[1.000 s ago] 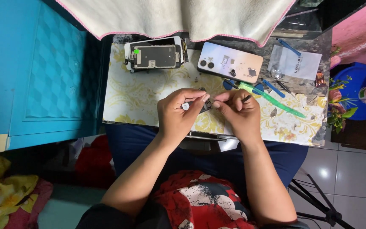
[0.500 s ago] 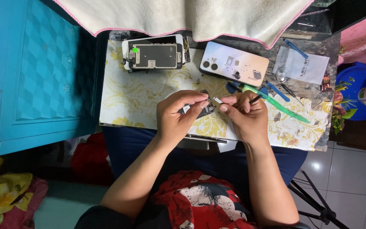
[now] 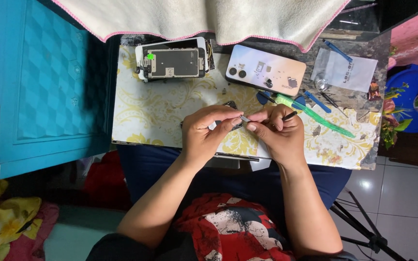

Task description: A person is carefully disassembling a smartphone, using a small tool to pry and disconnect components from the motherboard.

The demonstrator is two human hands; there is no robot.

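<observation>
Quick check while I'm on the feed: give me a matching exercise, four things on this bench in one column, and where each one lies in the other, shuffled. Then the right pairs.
Things:
1. opened phone
2. phone back cover
3. green brush
4. clear plastic bag

Places:
A. far right of the table, past the back cover
B. far edge of the table, left of the back cover
C. just right of the right hand, lying slantwise
D. far side, middle, with small parts lying on it

Pairs: 1-B, 2-D, 3-C, 4-A
</observation>
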